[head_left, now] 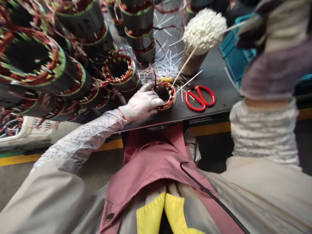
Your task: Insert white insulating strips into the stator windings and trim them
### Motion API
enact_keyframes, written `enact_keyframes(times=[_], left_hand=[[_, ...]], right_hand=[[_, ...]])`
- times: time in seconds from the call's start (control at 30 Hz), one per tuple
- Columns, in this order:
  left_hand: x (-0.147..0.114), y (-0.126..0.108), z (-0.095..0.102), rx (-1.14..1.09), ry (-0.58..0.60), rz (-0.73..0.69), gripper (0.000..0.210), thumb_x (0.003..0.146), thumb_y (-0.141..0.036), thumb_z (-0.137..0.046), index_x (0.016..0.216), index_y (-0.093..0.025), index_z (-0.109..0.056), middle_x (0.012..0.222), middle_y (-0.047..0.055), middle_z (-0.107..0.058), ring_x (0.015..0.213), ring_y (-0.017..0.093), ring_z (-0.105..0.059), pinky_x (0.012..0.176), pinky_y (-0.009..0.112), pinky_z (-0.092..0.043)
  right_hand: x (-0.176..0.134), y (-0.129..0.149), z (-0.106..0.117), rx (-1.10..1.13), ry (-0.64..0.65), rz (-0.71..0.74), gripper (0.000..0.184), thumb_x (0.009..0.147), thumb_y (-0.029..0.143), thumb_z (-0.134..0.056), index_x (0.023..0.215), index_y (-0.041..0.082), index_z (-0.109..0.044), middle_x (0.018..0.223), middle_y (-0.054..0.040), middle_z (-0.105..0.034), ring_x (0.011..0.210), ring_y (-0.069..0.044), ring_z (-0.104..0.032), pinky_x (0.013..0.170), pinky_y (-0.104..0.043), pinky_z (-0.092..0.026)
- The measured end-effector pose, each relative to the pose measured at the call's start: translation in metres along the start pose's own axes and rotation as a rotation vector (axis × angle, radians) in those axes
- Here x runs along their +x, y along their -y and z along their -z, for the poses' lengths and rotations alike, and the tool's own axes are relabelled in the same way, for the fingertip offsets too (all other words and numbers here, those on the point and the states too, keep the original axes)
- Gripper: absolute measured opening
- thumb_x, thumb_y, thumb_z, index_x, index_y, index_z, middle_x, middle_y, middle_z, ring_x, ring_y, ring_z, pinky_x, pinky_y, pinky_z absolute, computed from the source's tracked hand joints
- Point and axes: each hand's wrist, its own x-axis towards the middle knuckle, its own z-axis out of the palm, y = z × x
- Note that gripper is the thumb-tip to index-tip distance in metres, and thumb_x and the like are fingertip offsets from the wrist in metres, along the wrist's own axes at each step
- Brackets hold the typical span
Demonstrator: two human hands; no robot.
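My left hand (142, 101), in a white knitted glove, is closed on the rim of a small motor stator (172, 101) near the table's front edge. Red windings ring the stator's opening, and one pale stick (184, 66) slants up from its right side. At the upper right, my right hand (264, 42) is raised in a dark-tipped glove, blurred by motion. Its fingers are pinched on a thin white stick (234, 26) that reaches toward a dense bundle of white-tipped sticks (204, 28). A brownish cup (193, 61) holds this bundle upright.
Red-handled scissors (201, 98) lie right of the stator. Behind it are a yellow-handled tool (165, 79) and scattered white sticks (162, 63). Stacked stators (73, 74) crowd the left, another stator (122, 73) stands nearby, and a teal bin (235, 55) is at right.
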Motion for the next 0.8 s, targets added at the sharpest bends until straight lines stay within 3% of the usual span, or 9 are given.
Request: enact_keyframes(times=[0.07, 0.1, 0.17, 0.2, 0.3, 0.47, 0.8], left_hand=[[0.006, -0.006, -0.007, -0.068, -0.070, 0.092, 0.028, 0.080, -0.030, -0.067, 0.108, -0.025, -0.069, 0.104, 0.002, -0.072, 0.105, 0.025, -0.064, 0.115, 0.059, -0.027], [0.007, -0.010, -0.010, -0.095, -0.099, 0.132, 0.027, 0.080, -0.030, -0.067, 0.107, -0.024, -0.069, 0.103, 0.002, -0.072, 0.105, 0.025, -0.063, 0.113, 0.057, -0.030], [0.009, -0.017, -0.014, -0.126, -0.122, 0.186, 0.026, 0.080, -0.030, -0.066, 0.105, -0.022, -0.069, 0.104, 0.004, -0.071, 0.104, 0.026, -0.062, 0.107, 0.052, -0.037], [0.008, -0.020, -0.015, -0.131, -0.124, 0.201, 0.026, 0.081, -0.031, -0.066, 0.105, -0.021, -0.069, 0.104, 0.005, -0.071, 0.104, 0.026, -0.062, 0.105, 0.049, -0.039], [0.007, -0.024, -0.015, -0.132, -0.126, 0.237, 0.027, 0.081, -0.030, -0.065, 0.106, -0.021, -0.069, 0.104, 0.005, -0.070, 0.104, 0.026, -0.061, 0.102, 0.047, -0.040], [0.006, -0.027, -0.013, -0.117, -0.123, 0.274, 0.031, 0.080, -0.028, -0.067, 0.109, -0.021, -0.068, 0.112, 0.006, -0.071, 0.110, 0.026, -0.061, 0.108, 0.048, -0.035], [0.007, -0.029, -0.008, -0.118, -0.096, 0.280, 0.030, 0.080, -0.025, -0.068, 0.109, -0.020, -0.068, 0.113, 0.007, -0.071, 0.112, 0.027, -0.061, 0.112, 0.050, -0.031]], right_hand=[[-0.061, 0.011, 0.008, -0.095, 0.028, 0.143, 0.018, 0.092, 0.022, -0.055, 0.077, 0.022, -0.066, 0.084, 0.0023, -0.070, 0.078, -0.010, -0.070, 0.067, -0.024, -0.054], [-0.093, 0.012, 0.012, -0.112, 0.187, 0.069, 0.017, 0.091, 0.020, -0.060, 0.075, 0.022, -0.065, 0.088, -0.0003, -0.072, 0.079, -0.013, -0.071, 0.068, -0.026, -0.057], [-0.154, 0.003, 0.019, -0.070, 0.239, -0.038, 0.008, 0.087, 0.022, -0.068, 0.080, 0.024, -0.067, 0.090, -0.0013, -0.074, 0.079, -0.017, -0.072, 0.067, -0.030, -0.062], [-0.178, -0.003, 0.022, -0.064, 0.275, -0.079, 0.005, 0.087, 0.022, -0.067, 0.083, 0.025, -0.068, 0.095, -0.0022, -0.075, 0.088, -0.020, -0.073, 0.074, -0.034, -0.063], [-0.222, -0.019, 0.029, -0.058, 0.352, -0.131, 0.008, 0.089, 0.022, -0.063, 0.093, 0.026, -0.069, 0.107, -0.0031, -0.074, 0.108, -0.023, -0.069, 0.090, -0.041, -0.061], [-0.227, -0.025, 0.029, -0.124, 0.385, -0.214, 0.018, 0.092, 0.022, -0.060, 0.106, 0.026, -0.071, 0.111, -0.0031, -0.074, 0.106, -0.019, -0.070, 0.092, -0.035, -0.061], [-0.217, -0.010, 0.028, -0.131, 0.332, -0.249, 0.020, 0.090, 0.021, -0.063, 0.107, 0.026, -0.072, 0.107, -0.0016, -0.075, 0.101, -0.018, -0.072, 0.090, -0.033, -0.061]])
